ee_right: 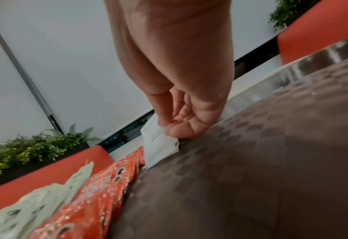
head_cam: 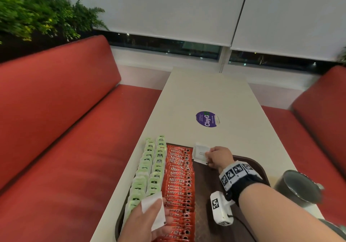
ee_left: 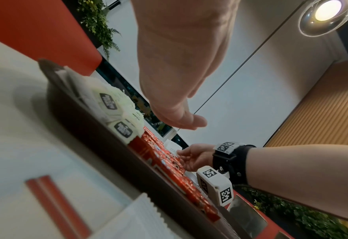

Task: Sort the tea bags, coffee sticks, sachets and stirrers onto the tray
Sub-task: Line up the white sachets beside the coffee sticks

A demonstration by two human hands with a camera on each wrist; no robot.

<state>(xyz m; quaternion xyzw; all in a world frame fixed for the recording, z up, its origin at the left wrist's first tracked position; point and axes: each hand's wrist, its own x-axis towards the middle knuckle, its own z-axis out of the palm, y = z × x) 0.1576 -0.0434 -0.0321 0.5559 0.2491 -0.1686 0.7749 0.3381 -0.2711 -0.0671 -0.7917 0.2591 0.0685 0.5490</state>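
Observation:
A dark brown tray (head_cam: 209,185) lies at the table's near end. Green tea bags (head_cam: 149,170) fill two columns on its left side. Beside them runs a column of red coffee sticks (head_cam: 179,178). My right hand (head_cam: 208,157) pinches a white sugar sachet (head_cam: 201,153) at the tray's far end, just right of the sticks. In the right wrist view that sachet (ee_right: 160,145) stands on edge, touching the tray floor (ee_right: 250,161). My left hand (head_cam: 149,217) hovers over the tray's near left corner and holds white sachets (head_cam: 153,211) under its thumb.
A dark metal mug (head_cam: 299,187) stands on the table just right of the tray. A purple round sticker (head_cam: 206,119) marks the pale table (head_cam: 215,92) beyond it. Red benches (head_cam: 65,129) flank the table on both sides.

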